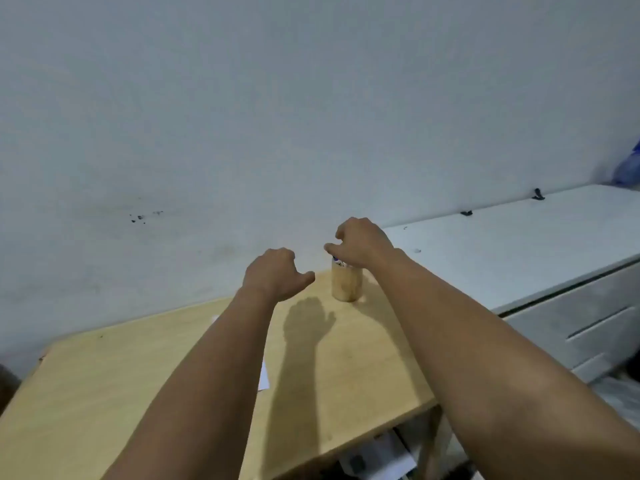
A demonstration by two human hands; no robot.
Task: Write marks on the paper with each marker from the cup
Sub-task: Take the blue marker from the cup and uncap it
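A tan cup (346, 284) stands at the far right corner of the light wooden table (104, 375). Marker tops (337, 262) barely show at its rim. My right hand (360, 242) hovers right over the cup with fingers curled downward; whether it grips a marker is hidden. My left hand (275, 277) floats left of the cup, fingers curled loosely, holding nothing. A white sheet of paper (265, 377) lies on the table, mostly covered by my left forearm.
A grey wall rises right behind the table. A white drawer unit (536, 258) stands to the right, slightly higher than the table. Papers and dark items lie on a shelf (377, 459) under the table's right edge.
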